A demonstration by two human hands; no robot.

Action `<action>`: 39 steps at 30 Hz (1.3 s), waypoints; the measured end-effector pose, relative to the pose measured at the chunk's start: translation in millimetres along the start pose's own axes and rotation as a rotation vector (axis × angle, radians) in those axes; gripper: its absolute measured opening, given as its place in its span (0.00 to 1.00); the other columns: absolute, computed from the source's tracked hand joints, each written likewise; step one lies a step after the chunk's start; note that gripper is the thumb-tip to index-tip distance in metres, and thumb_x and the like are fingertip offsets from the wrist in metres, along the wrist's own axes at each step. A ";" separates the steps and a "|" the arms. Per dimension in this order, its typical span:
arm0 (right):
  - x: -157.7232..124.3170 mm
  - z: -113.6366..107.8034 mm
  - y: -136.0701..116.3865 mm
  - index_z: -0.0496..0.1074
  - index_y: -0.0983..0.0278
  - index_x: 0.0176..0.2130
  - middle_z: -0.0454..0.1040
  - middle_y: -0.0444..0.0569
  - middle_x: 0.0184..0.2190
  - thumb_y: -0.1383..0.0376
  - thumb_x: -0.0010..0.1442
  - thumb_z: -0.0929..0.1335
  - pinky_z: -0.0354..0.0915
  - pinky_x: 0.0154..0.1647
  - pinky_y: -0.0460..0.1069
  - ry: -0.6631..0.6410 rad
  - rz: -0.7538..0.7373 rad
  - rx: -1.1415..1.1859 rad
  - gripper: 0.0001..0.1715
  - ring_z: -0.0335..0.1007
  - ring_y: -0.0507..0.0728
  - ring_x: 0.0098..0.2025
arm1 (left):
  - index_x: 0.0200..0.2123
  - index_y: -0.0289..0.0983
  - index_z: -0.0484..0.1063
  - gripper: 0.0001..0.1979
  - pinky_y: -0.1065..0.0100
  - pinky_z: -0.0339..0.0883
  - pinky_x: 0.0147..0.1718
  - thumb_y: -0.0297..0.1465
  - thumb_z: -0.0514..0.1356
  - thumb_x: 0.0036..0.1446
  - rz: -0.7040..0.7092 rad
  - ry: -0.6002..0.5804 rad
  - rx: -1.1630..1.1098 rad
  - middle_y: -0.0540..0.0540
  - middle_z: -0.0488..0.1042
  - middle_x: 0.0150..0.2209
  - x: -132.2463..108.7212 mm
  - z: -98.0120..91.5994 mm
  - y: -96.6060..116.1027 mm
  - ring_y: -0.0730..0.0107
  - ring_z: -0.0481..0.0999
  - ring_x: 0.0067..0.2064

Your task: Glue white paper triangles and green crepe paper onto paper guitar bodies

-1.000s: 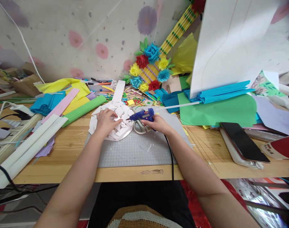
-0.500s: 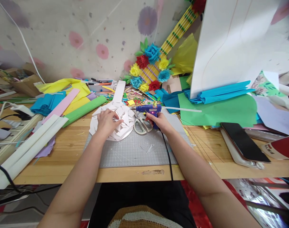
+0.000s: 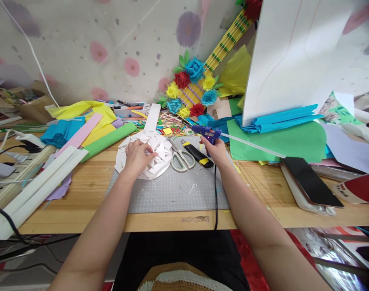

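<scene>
The white paper piece (image 3: 155, 171) lies on the far left part of the cutting mat (image 3: 172, 200), beside the scissors (image 3: 183, 159). The left hand (image 3: 138, 157) rests upon it with bent fingers; whether they pinch a strip, I cannot tell. The right hand (image 3: 215, 150) grasps the blue glue gun (image 3: 207, 133). Its nozzle is near the far scraps (image 3: 175, 123), so a small dip could smear glue there; leftward pressure from the left fingers might shift the piece.

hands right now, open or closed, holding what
Left hand: curled on the white paper piece; whether it grips anything cannot be told.
Right hand: closed, holding the blue glue gun.
</scene>
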State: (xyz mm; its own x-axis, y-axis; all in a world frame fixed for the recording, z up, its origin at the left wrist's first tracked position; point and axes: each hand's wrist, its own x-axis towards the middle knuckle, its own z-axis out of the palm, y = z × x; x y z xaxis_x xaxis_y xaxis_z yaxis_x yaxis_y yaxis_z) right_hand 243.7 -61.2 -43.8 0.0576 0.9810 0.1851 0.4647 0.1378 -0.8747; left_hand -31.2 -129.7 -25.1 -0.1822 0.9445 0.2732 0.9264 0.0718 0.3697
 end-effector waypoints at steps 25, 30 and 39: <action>14.5 -16.7 23.1 0.72 0.67 0.47 0.76 0.59 0.41 0.44 0.53 0.65 0.63 0.38 0.51 -0.093 0.133 -0.526 0.34 0.72 0.63 0.43 | 0.27 0.42 0.78 0.03 0.56 0.54 0.55 0.33 0.64 0.46 0.003 -0.007 -0.093 0.46 0.69 0.41 2.6 -0.2 -11.0 0.57 0.66 0.50; 9.9 -36.1 7.2 0.70 0.68 0.42 0.73 0.61 0.42 0.43 0.49 0.68 0.62 0.43 0.52 -0.055 -0.009 -0.774 0.34 0.68 0.65 0.47 | 0.27 0.42 0.78 0.03 0.56 0.54 0.55 0.33 0.64 0.46 0.016 -0.018 -0.107 0.46 0.69 0.41 3.3 -0.2 -11.7 0.57 0.67 0.50; -36.3 1.1 -76.0 0.65 0.61 0.26 0.72 0.47 0.26 0.53 0.60 0.63 0.53 0.28 0.47 -0.426 -0.181 -0.672 0.17 0.66 0.55 0.30 | 0.27 0.43 0.77 0.03 0.56 0.53 0.55 0.33 0.64 0.46 0.011 -0.033 -0.124 0.47 0.68 0.40 4.8 -1.3 -11.2 0.57 0.66 0.50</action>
State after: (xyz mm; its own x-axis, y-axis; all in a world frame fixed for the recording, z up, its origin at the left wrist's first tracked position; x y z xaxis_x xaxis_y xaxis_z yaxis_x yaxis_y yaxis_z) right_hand 205.3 -107.1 15.4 -0.3473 0.9377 -0.0066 0.8732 0.3209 -0.3668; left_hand -42.9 -126.3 -26.7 -0.1597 0.9552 0.2491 0.8801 0.0235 0.4743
